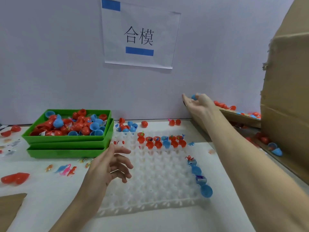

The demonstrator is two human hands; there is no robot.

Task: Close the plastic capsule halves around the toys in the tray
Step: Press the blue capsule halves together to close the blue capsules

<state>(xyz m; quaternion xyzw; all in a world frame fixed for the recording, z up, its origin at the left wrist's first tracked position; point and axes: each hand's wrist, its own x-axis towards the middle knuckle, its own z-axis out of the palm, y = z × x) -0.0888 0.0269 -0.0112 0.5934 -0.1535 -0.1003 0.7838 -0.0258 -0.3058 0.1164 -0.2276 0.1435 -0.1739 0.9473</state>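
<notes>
Capsule (194, 96) in raised right hand (198, 104)

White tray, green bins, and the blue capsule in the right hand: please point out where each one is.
white tray (160, 186): head view, on bare cells near its middle.
green bins (66, 144): head view, on the front wall of the stack.
blue capsule (194, 97): head view, on its visible part between the fingers of the right hand (197, 104).

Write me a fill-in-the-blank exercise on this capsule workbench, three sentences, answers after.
1. The right hand holds a capsule coloured ____.
2. The stacked bins left of the white tray are coloured ____.
3. The left hand hovers over the tray with its fingers ____.

Missing words: blue; green; open
</notes>
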